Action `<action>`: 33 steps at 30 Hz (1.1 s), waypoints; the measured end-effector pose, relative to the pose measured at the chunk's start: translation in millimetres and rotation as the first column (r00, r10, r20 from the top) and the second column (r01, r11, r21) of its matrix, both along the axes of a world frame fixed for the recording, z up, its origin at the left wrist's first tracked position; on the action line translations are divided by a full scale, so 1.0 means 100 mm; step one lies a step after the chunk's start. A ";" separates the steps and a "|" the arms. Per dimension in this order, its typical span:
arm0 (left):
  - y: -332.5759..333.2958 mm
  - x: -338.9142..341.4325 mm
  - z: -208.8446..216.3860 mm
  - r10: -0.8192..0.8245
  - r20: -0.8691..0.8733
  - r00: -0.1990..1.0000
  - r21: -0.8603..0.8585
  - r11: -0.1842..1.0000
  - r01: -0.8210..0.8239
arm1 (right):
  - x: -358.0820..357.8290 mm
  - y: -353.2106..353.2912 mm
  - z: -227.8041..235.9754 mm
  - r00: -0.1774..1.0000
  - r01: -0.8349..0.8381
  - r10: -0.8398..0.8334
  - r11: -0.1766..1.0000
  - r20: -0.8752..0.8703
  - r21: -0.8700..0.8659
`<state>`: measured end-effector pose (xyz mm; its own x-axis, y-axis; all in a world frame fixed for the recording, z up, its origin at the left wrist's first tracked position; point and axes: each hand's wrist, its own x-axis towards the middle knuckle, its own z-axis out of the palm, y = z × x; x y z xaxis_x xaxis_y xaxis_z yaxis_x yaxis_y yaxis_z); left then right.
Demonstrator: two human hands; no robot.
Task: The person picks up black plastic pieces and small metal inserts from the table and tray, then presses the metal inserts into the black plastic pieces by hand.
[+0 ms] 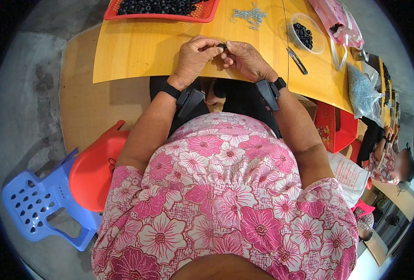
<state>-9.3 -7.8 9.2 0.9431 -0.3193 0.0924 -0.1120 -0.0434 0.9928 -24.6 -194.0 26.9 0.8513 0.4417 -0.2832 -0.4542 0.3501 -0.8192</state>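
Note:
Over the front edge of the yellow table [141,51], my left hand [193,57] and my right hand [248,59] meet, fingertips closed together. Between them is a small black part [222,47], pinched from both sides and mostly covered by the fingers, so its exact shape is hard to make out. Beyond my hands lies a loose pile of small shiny metal pieces [250,17]. A red plastic basket [202,18] full of black ring-shaped parts [153,6] stands at the far left. To the right, a clear round tub [320,38] holds more small black parts [302,35].
A box cutter [297,61] lies right of my right hand. Farther right are a pink bag [340,21] and a clear plastic bag of small pieces [362,88]. A red chair [92,172] and a blue plastic stool [34,205] stand at left. Another person [386,161] sits at far right.

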 end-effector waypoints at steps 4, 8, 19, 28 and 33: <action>0.01 0.00 0.04 -0.052 -0.071 0.996 -0.022 0.998 0.051 | -0.01 0.03 -0.03 0.998 -0.020 0.021 1.000 0.056 -0.017; 0.02 0.03 0.00 -0.067 -0.031 0.997 -0.027 0.997 0.066 | -0.03 0.04 -0.03 0.996 0.006 -0.002 0.999 0.084 -0.043; 0.04 0.04 0.07 -0.201 -0.112 0.973 -0.017 0.980 0.200 | -0.05 0.08 -0.02 0.980 0.003 0.055 0.956 0.193 -0.292; -0.01 0.02 0.06 -0.171 -0.167 0.971 -0.074 0.984 0.161 | -0.08 0.16 0.01 0.985 0.067 0.008 0.900 0.170 -0.431; -0.03 0.02 0.07 -0.173 -0.195 0.965 -0.072 0.984 0.162 | -0.10 0.21 -0.02 0.981 0.145 -0.073 0.890 0.180 -0.432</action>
<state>-7.1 -11.2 15.9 0.8777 -0.4741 -0.0700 0.0872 0.0144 0.9961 -34.4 -173.2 25.1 0.9357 0.2034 -0.2882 -0.2895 -0.0240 -0.9569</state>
